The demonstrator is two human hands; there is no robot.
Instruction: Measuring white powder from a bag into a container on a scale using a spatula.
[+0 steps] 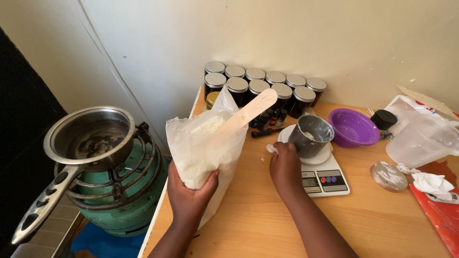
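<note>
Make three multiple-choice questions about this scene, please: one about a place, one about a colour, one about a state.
1. Where does the metal cup stand?
A. on the kitchen scale
B. on the gas burner
C. inside the purple bowl

2. What colour is the bowl right of the cup?
A. green
B. purple
C. white

3. What is the left hand doing?
A. resting flat on the table
B. lifting the pan
C. holding a plastic bag of white flakes

Answers: 1 A, the cup sits on the scale's round plate. 2 B, the bowl is clearly purple. 3 C, the fingers wrap the bag's lower part, with a wooden stick rising from it.
</note>
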